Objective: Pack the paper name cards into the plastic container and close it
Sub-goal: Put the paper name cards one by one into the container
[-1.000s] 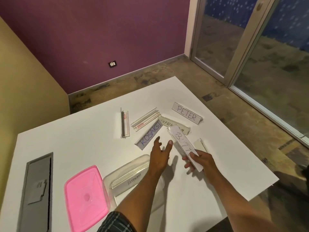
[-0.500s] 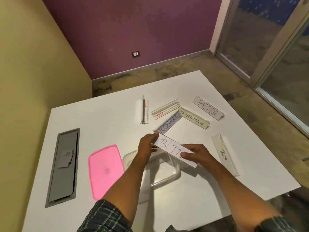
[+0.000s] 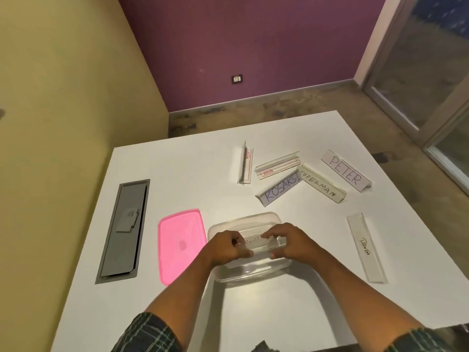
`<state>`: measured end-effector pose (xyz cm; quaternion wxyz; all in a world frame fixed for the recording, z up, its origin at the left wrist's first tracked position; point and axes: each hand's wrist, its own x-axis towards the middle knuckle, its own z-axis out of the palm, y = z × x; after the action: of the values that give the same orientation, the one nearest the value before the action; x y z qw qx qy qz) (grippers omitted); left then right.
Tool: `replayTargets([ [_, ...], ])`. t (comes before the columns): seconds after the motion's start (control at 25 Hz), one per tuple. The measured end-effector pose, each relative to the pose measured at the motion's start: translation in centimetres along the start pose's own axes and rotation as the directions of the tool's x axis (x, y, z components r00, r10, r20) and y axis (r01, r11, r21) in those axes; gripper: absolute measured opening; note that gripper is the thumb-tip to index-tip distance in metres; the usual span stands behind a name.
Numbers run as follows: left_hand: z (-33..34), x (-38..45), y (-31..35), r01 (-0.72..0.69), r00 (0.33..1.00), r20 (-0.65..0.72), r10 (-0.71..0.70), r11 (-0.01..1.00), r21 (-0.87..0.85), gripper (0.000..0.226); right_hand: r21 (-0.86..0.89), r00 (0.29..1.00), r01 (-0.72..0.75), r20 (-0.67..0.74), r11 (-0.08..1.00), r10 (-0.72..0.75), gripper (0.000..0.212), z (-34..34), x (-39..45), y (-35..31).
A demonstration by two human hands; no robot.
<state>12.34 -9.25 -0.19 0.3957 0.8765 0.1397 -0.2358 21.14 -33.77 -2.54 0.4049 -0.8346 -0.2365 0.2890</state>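
Note:
A clear plastic container (image 3: 253, 274) stands open near the table's front. Its pink lid (image 3: 180, 243) lies flat just to its left. My left hand (image 3: 227, 246) and my right hand (image 3: 286, 241) are both inside the container, each gripping one end of a name card (image 3: 258, 243) held low in it. Loose name cards lie beyond: KOSAKSI (image 3: 279, 190), SUPERMAN (image 3: 321, 184), PETER (image 3: 346, 171) and one reading DANDA (image 3: 365, 250) to the right. Two more cards (image 3: 245, 162) (image 3: 278, 167) lie farther back.
A grey cable hatch (image 3: 124, 231) is set into the white table (image 3: 182, 171) at the left. The table's right edge drops to a stone floor, with a glass door (image 3: 431, 72) beyond. A yellow wall runs along the left.
Both hands have carried the held card from above the table down into the container. The view has swung left and downward.

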Motion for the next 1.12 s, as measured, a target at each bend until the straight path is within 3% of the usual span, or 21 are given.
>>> replayTargets([
  [0.12, 0.7, -0.1, -0.6, 0.02, 0.995, 0.085, -0.048, 0.952, 0.307, 0.071, -0.187, 0.998, 0.046, 0.045, 0.981, -0.039, 0.057, 1.5, 0.8, -0.9],
  [0.28, 1.4, 0.4, -1.3, -0.007, 0.991, 0.114, -0.064, 0.845, 0.534, 0.059, -0.567, 0.984, 0.11, 0.177, 0.816, -0.01, 0.062, 2.4, 1.6, -1.8],
  [0.4, 2.3, 0.9, -1.4, -0.027, 0.988, 0.137, -0.074, 0.786, 0.618, 0.053, -0.714, 0.97, 0.148, 0.239, 0.684, 0.039, 0.053, 3.2, 2.0, -2.3],
  [0.6, 4.7, 1.2, -1.4, -0.003, 1.0, 0.022, -0.015, 0.752, 0.659, 0.032, -0.785, 0.962, 0.118, 0.242, 0.608, 0.127, 0.036, 4.5, 2.8, -2.4],
  [0.72, 5.6, 1.7, -1.3, 0.011, 1.0, -0.022, 0.008, 0.676, 0.737, 0.025, -0.796, 0.958, 0.132, 0.255, 0.591, 0.131, 0.028, 5.2, 3.3, -2.7],
  [0.96, 6.2, 2.9, -1.0, 0.016, 0.999, -0.03, 0.014, 0.612, 0.79, 0.028, -0.815, 0.955, 0.182, 0.281, 0.55, 0.099, 0.017, 5.6, 3.7, -3.1],
  [1.12, 5.7, 3.3, -0.8, -0.022, 0.999, 0.0, 0.035, 0.634, 0.773, 0.036, -0.791, 0.961, 0.226, 0.276, 0.568, 0.003, 0.019, 4.0, 3.0, -2.6],
])
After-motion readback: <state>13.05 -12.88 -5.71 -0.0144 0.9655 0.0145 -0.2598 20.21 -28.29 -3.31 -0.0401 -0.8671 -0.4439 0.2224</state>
